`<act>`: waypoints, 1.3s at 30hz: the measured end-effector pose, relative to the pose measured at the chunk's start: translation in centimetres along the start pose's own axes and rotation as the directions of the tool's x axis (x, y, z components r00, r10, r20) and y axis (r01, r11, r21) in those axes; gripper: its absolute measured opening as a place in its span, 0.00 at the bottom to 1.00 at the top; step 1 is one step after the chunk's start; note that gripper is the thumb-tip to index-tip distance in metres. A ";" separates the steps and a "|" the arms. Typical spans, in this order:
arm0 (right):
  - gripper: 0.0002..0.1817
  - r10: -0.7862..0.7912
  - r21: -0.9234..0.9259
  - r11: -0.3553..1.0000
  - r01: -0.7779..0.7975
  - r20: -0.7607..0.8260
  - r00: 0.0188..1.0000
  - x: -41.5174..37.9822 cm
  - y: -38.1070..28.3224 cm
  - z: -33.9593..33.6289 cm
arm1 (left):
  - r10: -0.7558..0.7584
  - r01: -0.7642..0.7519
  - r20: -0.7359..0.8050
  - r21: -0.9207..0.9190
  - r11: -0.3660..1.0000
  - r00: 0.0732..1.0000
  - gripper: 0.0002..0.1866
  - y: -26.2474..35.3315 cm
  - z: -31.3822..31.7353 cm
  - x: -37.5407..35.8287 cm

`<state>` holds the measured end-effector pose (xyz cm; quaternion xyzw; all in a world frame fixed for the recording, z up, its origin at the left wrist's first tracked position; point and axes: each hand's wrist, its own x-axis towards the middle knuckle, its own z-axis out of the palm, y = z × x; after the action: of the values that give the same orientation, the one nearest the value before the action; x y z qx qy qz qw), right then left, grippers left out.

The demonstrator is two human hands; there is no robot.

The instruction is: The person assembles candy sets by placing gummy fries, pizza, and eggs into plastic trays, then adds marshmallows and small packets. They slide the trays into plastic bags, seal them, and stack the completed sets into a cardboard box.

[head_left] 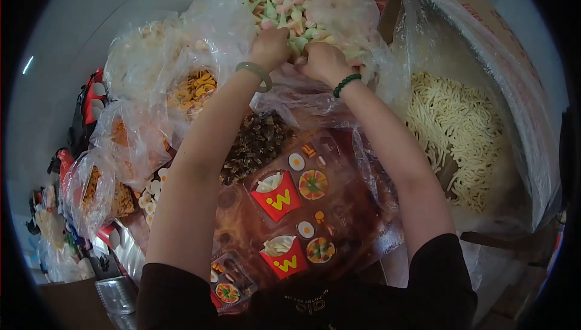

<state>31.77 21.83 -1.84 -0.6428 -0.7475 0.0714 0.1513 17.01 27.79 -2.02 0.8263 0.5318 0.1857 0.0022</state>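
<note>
A clear plastic bag (348,3) at the top centre holds many small pastel pieces (284,3) in pink, green and cream, some tapering like little cones. At its near edge, my left hand (271,48), with a pale green bangle above the wrist, is closed with its fingers curled in. Close beside it on the right, my right hand (325,63), wearing a dark green bead bracelet, is also closed, fingertips pressed together. Pastel pieces lie right behind both hands. What the fingertips hold is hidden. Crumpled plastic hangs just below the hands.
A lined box to the right holds pale noodle-like strands (460,136). Below my hands are a dark heap (260,142) and clear trays with red fries cartons (277,197), egg and pizza miniatures. Bags of orange pieces (196,91) stand left.
</note>
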 end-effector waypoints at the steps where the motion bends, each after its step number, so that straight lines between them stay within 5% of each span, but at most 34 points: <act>1: 0.20 -0.026 0.002 1.000 0.026 -0.008 1.000 0.1 0.0 0.3 | 0.022 -0.020 0.036 -0.055 0.998 0.999 0.21 0.2 -0.5 0.0; 5: 0.17 0.001 -0.042 0.999 -0.001 0.012 1.000 -0.7 -0.6 0.3 | 0.138 -0.136 0.007 -0.146 0.980 0.990 0.20 -0.4 1.1 0.7; 8: 0.13 0.024 -0.057 0.998 -0.026 -0.032 0.999 -0.9 -0.2 1.7 | 0.090 -0.064 0.139 -0.180 0.981 0.986 0.18 0.3 0.1 0.3; 11: 0.12 -0.111 0.009 0.994 0.112 -0.054 0.992 -0.8 1.2 1.4 | 0.033 -0.024 0.099 -0.090 0.996 0.995 0.17 0.5 0.5 0.2; 13: 0.14 -0.105 0.245 0.963 0.113 -0.047 0.993 -1.3 2.3 -0.8 | 0.028 -0.023 0.045 -0.103 0.994 0.999 0.17 -0.1 1.4 0.1; 15: 0.15 -0.123 0.182 0.970 0.160 -0.196 0.973 -1.6 4.1 -0.1 | 0.033 -0.033 -0.009 -0.123 0.992 0.999 0.17 0.1 1.8 0.1; 17: 0.13 -0.030 0.421 0.902 0.100 -0.171 0.985 -1.4 5.3 0.3 | -0.024 0.017 -0.031 -0.203 0.979 0.999 0.16 0.3 1.5 -0.4; 18: 0.13 -0.029 0.421 0.902 0.098 -0.168 0.985 -1.6 5.5 0.4 | -0.025 0.018 -0.029 -0.205 0.979 0.999 0.16 0.2 1.6 -0.5; 20: 0.12 -0.192 0.131 0.959 0.251 -0.348 0.917 -2.0 5.9 0.5 | -0.029 -0.026 -0.205 -0.261 0.965 0.978 0.16 0.1 1.6 -0.6; 24: 0.12 -0.178 0.207 0.939 0.276 -0.393 0.902 -2.2 4.6 -0.6 | -0.214 0.061 -0.271 -0.480 0.875 0.939 0.17 1.2 -0.8 -1.6; 26: 0.12 -0.020 0.535 0.809 0.243 -0.388 0.921 -3.0 3.6 -0.7 | -0.255 -0.007 -0.249 -0.728 0.686 0.934 0.17 1.8 -2.2 -2.8; 27: 0.12 -0.010 0.547 0.808 0.222 -0.363 0.932 -4.0 3.5 -0.7 | -0.267 0.020 -0.223 -0.733 0.680 0.938 0.17 2.5 -3.2 -4.0; 29: 0.11 -0.084 0.690 0.691 0.214 -0.218 0.972 -5.9 3.2 -1.6 | -0.233 -0.001 -0.012 -0.999 0.049 0.972 0.13 3.8 -5.3 -6.6; 30: 0.12 -0.119 0.735 0.642 0.220 -0.189 0.975 -8.0 2.7 -2.5 | -0.243 0.019 0.008 -0.999 0.044 0.970 0.13 4.0 -5.8 -8.3; 35: 0.09 -0.214 0.499 0.819 0.285 -0.196 0.957 -16.9 1.6 -2.7 | 0.102 0.316 0.328 -0.708 -0.631 0.939 0.19 4.5 -9.3 -17.3; 39: 0.07 -0.284 0.291 0.891 0.347 -0.240 0.928 -21.1 1.6 -0.5 | 0.076 0.325 0.456 -0.497 -0.804 0.887 0.18 6.6 -8.6 -21.8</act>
<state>36.07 1.30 -4.71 -0.4819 -0.8018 0.1074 0.3368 12.19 4.07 0.69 0.1478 0.1588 0.4571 0.8626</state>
